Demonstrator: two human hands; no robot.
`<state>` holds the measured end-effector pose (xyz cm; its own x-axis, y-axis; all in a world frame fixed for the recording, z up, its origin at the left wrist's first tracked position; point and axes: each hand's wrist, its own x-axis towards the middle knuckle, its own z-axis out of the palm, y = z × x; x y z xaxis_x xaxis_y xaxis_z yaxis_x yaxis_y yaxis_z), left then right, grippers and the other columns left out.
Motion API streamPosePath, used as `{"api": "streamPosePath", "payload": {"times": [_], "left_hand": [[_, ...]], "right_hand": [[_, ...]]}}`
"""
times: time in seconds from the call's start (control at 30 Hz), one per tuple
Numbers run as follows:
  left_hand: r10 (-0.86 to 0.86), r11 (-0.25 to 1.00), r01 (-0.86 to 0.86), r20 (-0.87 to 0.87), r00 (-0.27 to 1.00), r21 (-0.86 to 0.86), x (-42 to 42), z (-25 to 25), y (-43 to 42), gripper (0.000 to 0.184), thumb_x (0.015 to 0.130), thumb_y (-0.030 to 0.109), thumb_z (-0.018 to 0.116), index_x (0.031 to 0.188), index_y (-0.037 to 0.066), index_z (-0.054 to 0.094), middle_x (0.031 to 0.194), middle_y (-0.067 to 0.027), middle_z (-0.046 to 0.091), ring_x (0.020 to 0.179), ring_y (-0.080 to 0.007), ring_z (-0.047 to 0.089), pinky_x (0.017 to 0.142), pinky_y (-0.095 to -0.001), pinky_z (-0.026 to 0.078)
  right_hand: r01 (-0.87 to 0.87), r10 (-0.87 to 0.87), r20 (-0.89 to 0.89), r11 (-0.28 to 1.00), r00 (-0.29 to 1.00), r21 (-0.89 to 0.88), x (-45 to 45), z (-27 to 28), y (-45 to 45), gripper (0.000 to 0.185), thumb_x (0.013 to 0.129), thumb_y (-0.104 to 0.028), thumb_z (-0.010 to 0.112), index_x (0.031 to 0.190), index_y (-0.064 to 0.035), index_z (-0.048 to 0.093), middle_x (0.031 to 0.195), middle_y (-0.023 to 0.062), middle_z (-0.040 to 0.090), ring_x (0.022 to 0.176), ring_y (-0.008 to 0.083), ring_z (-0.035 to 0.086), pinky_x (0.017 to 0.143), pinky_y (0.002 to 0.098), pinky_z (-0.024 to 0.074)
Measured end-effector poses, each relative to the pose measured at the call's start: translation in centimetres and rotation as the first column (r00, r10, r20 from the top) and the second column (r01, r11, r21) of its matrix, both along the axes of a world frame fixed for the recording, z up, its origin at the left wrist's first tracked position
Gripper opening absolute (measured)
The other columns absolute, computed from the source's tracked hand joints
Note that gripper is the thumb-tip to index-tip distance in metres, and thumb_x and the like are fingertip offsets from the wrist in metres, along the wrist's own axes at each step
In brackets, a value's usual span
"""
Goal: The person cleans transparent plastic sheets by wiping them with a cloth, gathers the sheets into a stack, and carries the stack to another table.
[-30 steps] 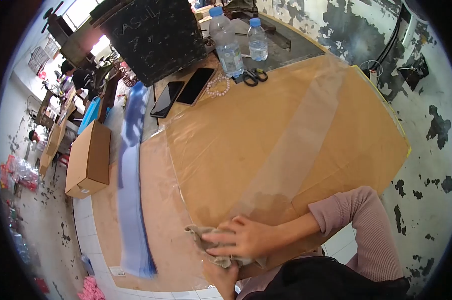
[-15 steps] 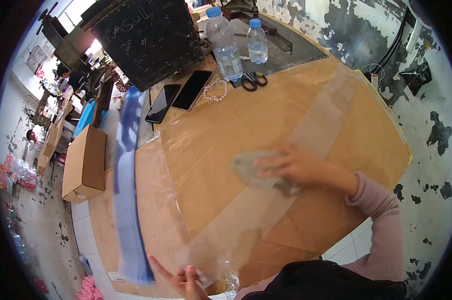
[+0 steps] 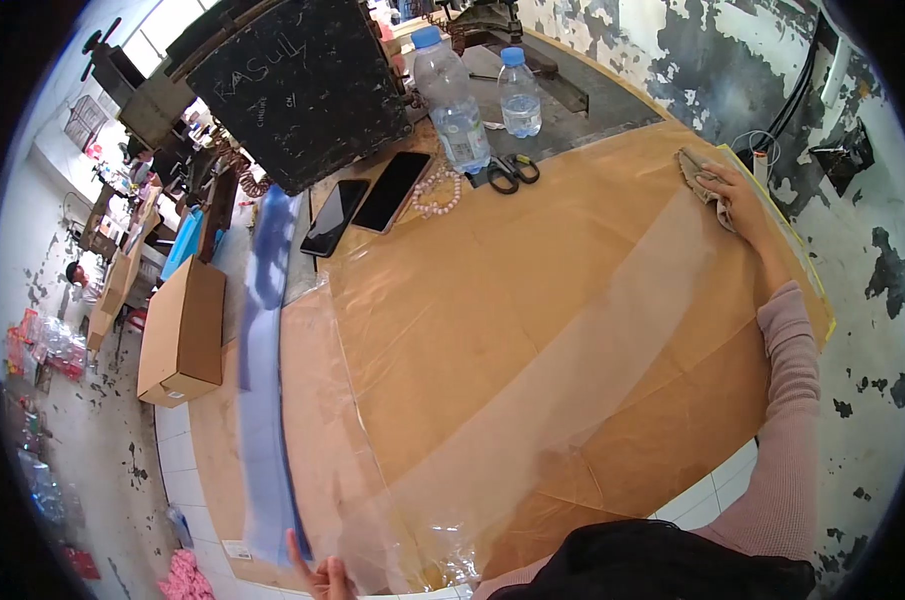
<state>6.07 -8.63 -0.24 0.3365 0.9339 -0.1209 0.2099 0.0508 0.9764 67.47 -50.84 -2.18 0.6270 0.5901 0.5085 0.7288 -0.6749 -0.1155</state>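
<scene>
At the far right of the table, my right hand (image 3: 740,203) presses on a crumpled grey-green cloth (image 3: 694,172), its fingers bent over it. Under the cloth is the far end of a long translucent plastic strip (image 3: 562,370), which lies diagonally over the brown table cover (image 3: 472,290). Low in the view, my left hand (image 3: 324,578) is beside the strip's near end, index finger stretched out and thumb apart; its lower part is cut off by the frame. Left of the strip, close to that index finger, lies a stack of bluish clear strips (image 3: 267,420).
Two phones (image 3: 392,192), a pink bead bracelet (image 3: 437,192), black scissors (image 3: 512,174) and two water bottles (image 3: 462,120) lie or stand at the back. A black box (image 3: 302,95) stands behind the phones. A cardboard box (image 3: 182,335) is at left, a peeling wall (image 3: 872,300) at right.
My right hand has slid the cloth along the strip from the middle of the table to its far right end. My left hand has shifted slightly left and down.
</scene>
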Motion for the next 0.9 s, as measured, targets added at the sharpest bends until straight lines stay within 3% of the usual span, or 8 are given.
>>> {"api": "streamPosePath", "payload": {"times": [0.17, 0.27, 0.33, 0.37, 0.47, 0.6, 0.67, 0.9], "left_hand": [[-0.255, 0.95, 0.296, -0.303, 0.918, 0.097, 0.1, -0.5, 1.2, 0.05, 0.09, 0.012, 0.053, 0.137, 0.013, 0.036, 0.058, 0.0079, 0.036, 0.05, -0.0011, 0.029, 0.043, -0.0168, 0.024], [-0.266, 0.917, 0.371, -0.47, 0.842, 0.145, -1.7, -0.4, 3.0, 0.035, 0.088, 0.01, 0.056, 0.123, 0.009, 0.052, 0.059, 0.0025, 0.05, 0.051, -0.007, 0.045, 0.051, -0.0203, 0.039], [-0.331, 0.888, 0.445, -0.506, 0.796, 0.118, -2.0, -0.1, 4.0, 0.055, 0.081, 0.005, 0.058, 0.132, 0.008, 0.039, 0.062, 0.0015, 0.051, 0.052, -0.0085, 0.047, 0.052, -0.021, 0.041], [-0.367, 0.87, 0.483, -0.525, 0.768, 0.099, -2.0, 0.1, 4.3, 0.065, 0.078, 0.002, 0.059, 0.137, 0.007, 0.033, 0.063, 0.0011, 0.051, 0.053, -0.0093, 0.048, 0.052, -0.0213, 0.041], [-0.264, 0.825, 0.469, -0.517, 0.814, 0.317, -0.6, -0.2, 4.4, 0.053, 0.075, 0.002, 0.062, 0.126, 0.002, 0.046, 0.064, -0.0005, 0.05, 0.059, -0.0104, 0.051, 0.057, -0.0226, 0.043], [-0.281, 0.614, 0.645, -0.638, 0.717, 0.454, 0.9, 0.9, 5.0, 0.051, 0.069, -0.002, 0.065, 0.117, -0.002, 0.049, 0.074, -0.0071, 0.052, 0.068, -0.017, 0.053, 0.065, -0.0268, 0.043], [-0.205, 0.715, 0.523, -0.577, 0.791, 0.464, 1.9, 2.5, 3.8, 0.038, 0.068, -0.006, 0.061, 0.106, 0.001, 0.057, 0.075, -0.0073, 0.049, 0.068, -0.0187, 0.052, 0.067, -0.0279, 0.042], [0.162, 0.542, 0.244, -0.385, 0.909, 0.804, 0.3, 4.1, 2.5, 0.016, 0.069, -0.006, 0.063, 0.081, 0.003, 0.06, 0.081, -0.0075, 0.048, 0.078, -0.0223, 0.049, 0.072, -0.0324, 0.041]], "right_hand": [[0.117, -0.053, -0.234, 0.957, 0.971, 0.266, 1.6, 0.4, -1.0, 0.026, 0.067, 0.005, 0.052, 0.087, -0.0017, 0.068, 0.097, 0.0118, 0.064, 0.092, 0.0237, 0.06, 0.08, 0.0307, 0.0459], [0.274, -0.107, -0.482, 0.916, 0.87, 0.292, 2.7, 2.4, -3.2, 0.016, 0.067, -0.003, 0.052, 0.07, 0.0018, 0.067, 0.078, 0.0114, 0.064, 0.076, 0.0207, 0.062, 0.07, 0.0294, 0.0478], [0.325, -0.002, -0.694, 0.885, 0.72, 0.334, 2.1, 5.1, -3.7, 0.018, 0.067, -0.013, 0.056, 0.062, 0.0015, 0.065, 0.063, 0.0093, 0.063, 0.063, 0.021, 0.06, 0.066, 0.032, 0.0472], [0.26, -0.127, -0.766, 0.964, 0.63, 0.054, 1.6, 6.6, -3.4, 0.024, 0.073, -0.013, 0.049, 0.073, 0.002, 0.067, 0.086, 0.015, 0.065, 0.08, 0.0221, 0.063, 0.07, 0.0299, 0.0489], [0.046, -0.171, -0.301, 0.923, 0.938, -0.382, -1.7, 5.6, 0.2, 0.033, 0.07, -0.012, 0.055, 0.101, -0.0028, 0.064, 0.108, 0.0165, 0.061, 0.096, 0.0278, 0.059, 0.081, 0.035, 0.047], [-0.074, -0.017, -0.246, 0.931, 0.969, -0.358, -2.0, 3.4, 1.7, 0.066, 0.061, -0.008, 0.064, 0.125, -0.0116, 0.048, 0.124, 0.014, 0.052, 0.11, 0.032, 0.05, 0.091, 0.0378, 0.0419], [-0.137, -0.008, -0.371, 0.922, 0.929, -0.363, -1.7, 4.0, 2.4, 0.074, 0.055, -0.005, 0.067, 0.125, -0.0123, 0.046, 0.122, 0.0122, 0.053, 0.111, 0.0324, 0.049, 0.091, 0.0374, 0.0415], [0.08, -0.112, -0.226, 0.986, 0.968, -0.146, -1.3, 5.8, 1.4, 0.021, 0.074, -0.007, 0.058, 0.094, -0.0109, 0.059, 0.099, 0.0126, 0.056, 0.087, 0.0293, 0.058, 0.074, 0.0351, 0.0462]]}}
